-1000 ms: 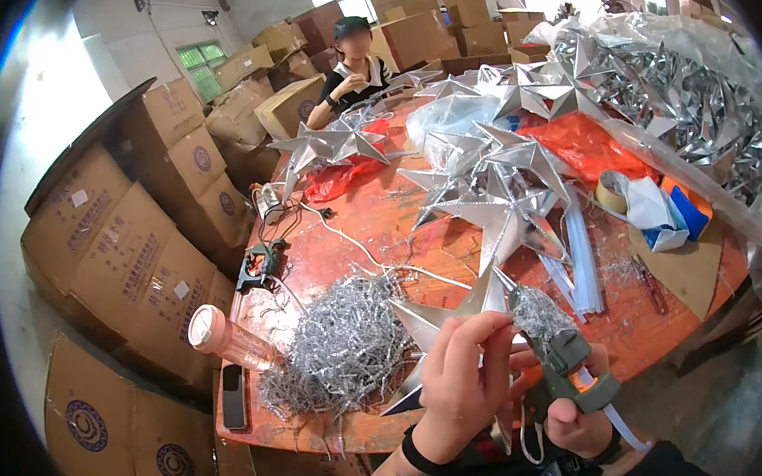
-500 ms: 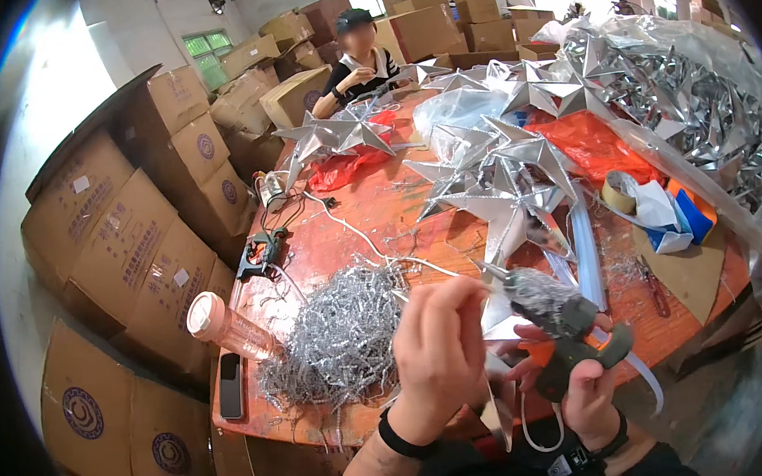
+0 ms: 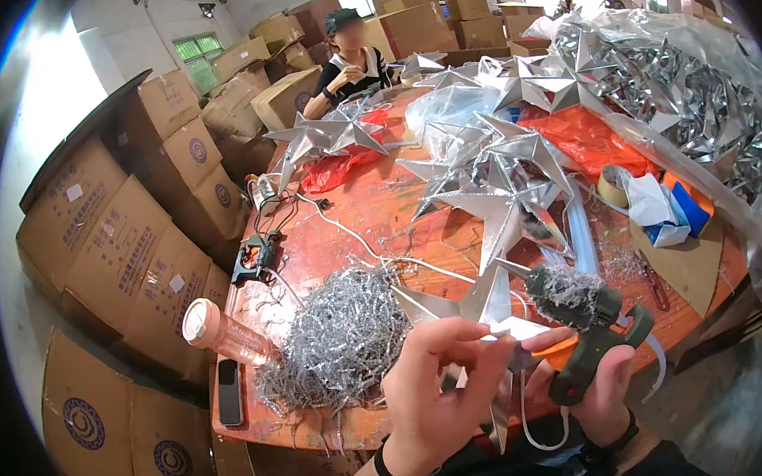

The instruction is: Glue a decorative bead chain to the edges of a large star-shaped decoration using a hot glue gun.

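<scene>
My right hand (image 3: 602, 392) grips a dark green and orange glue gun (image 3: 580, 348), its nozzle pointing up and left and silver tinsel clinging around its barrel. Right beside it, my left hand (image 3: 442, 383) has thumb and fingertips pinched together over a silver foil star (image 3: 477, 306); whatever sits in the pinch is too small to make out. Parts of this star are hidden behind both hands, and one point hangs down between them. A tangled heap of silver tinsel (image 3: 339, 341) lies on the table to the left of my left hand.
Finished-looking silver stars (image 3: 499, 178) are piled beyond my hands. A pink bottle (image 3: 225, 330), a phone (image 3: 230, 392) and a second glue gun (image 3: 257, 256) lie at left. Tape (image 3: 613, 187) sits at right. A co-worker (image 3: 353, 61) sits across; cartons (image 3: 110, 228) line the left.
My left hand has come down from near the glue gun's nozzle to the star. The glue gun has shifted slightly right, and more of the star now shows.
</scene>
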A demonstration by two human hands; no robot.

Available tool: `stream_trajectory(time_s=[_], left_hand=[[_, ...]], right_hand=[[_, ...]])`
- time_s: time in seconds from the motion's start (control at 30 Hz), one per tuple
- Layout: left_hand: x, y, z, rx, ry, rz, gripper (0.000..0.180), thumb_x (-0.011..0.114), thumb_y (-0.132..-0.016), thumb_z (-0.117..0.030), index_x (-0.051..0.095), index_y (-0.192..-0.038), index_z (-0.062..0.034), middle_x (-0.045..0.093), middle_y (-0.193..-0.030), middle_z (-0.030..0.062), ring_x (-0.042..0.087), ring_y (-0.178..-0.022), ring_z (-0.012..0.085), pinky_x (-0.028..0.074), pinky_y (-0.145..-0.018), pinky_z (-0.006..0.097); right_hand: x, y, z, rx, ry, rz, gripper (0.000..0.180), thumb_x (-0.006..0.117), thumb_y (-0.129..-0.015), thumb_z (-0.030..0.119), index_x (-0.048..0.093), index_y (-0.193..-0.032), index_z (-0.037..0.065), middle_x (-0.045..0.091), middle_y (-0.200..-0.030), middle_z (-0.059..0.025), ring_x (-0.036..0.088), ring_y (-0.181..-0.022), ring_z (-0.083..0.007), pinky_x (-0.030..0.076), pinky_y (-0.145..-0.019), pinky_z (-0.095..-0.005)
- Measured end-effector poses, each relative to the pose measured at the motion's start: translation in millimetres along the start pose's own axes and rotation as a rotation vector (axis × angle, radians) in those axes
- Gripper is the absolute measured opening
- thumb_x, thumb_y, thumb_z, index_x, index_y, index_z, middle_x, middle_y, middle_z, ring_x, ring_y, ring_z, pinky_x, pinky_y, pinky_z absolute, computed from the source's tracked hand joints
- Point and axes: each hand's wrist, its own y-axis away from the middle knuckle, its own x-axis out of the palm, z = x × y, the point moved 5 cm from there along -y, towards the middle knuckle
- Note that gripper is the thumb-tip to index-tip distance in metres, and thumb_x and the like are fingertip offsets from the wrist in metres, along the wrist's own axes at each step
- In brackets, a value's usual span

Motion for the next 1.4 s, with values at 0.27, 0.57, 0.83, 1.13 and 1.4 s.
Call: stream_trajectory(time_s=[0.27, 0.57, 0.83, 1.13, 1.4], left_hand=[[13, -3, 5, -0.011, -0.011, 0.061, 0.034, 0.074, -0.08, -0.002, 0.055, -0.108, 0.0014, 0.062, -0.069, 0.0046, 0.06, -0.058, 0.0081, 0.046, -0.051, 0.021], [9, 8, 19, -0.302, 0.326, 0.026, 0.017, 0.062, -0.09, 0.0, 0.052, -0.103, 0.0013, 0.059, -0.085, 0.0068, 0.063, -0.071, 0.0101, 0.05, -0.063, 0.022], [-5, -4, 11, -0.156, 0.528, -0.056, 0.012, 0.052, -0.091, 0.007, 0.044, -0.099, 0.0019, 0.054, -0.099, 0.0135, 0.064, -0.092, 0.0193, 0.053, -0.079, 0.029], [-19, -6, 15, -0.199, 0.464, -0.165, 0.018, 0.06, -0.084, 0.004, 0.043, -0.088, -0.0023, 0.053, -0.085, 0.0081, 0.061, -0.073, 0.016, 0.059, -0.07, 0.035], [-18, -5, 15, -0.317, 0.54, -0.131, 0.013, 0.059, -0.088, 0.006, 0.048, -0.094, 0.0009, 0.06, -0.088, 0.0111, 0.067, -0.085, 0.0192, 0.055, -0.078, 0.031]], right_hand=[[6, 4, 2, 0.085, -0.129, 0.126, 0.11, 0.041, -0.071, 0.084, 0.044, -0.133, -0.006, 0.063, -0.109, -0.0194, 0.066, -0.088, -0.0214, 0.054, -0.073, -0.0309], [4, 5, -3, 0.049, 0.0, 0.029, 0.114, 0.026, -0.065, 0.092, 0.054, -0.12, -0.004, 0.066, -0.09, -0.0132, 0.067, -0.074, -0.0204, 0.053, -0.063, -0.0276], [-23, 4, 2, -0.261, 0.089, -0.192, 0.106, 0.017, -0.073, 0.088, 0.051, -0.108, -0.006, 0.063, -0.102, -0.0149, 0.062, -0.056, -0.0153, 0.047, -0.048, -0.0243], [-43, 7, 17, -0.262, 0.214, -0.43, 0.12, 0.008, -0.064, 0.093, 0.053, -0.112, -0.007, 0.066, -0.071, -0.0105, 0.055, -0.054, -0.0113, 0.044, -0.051, -0.0205], [-42, 8, 13, -0.27, 0.226, -0.378, 0.119, 0.01, -0.065, 0.093, 0.053, -0.112, -0.008, 0.066, -0.079, -0.011, 0.057, -0.056, -0.012, 0.045, -0.052, -0.0216]])
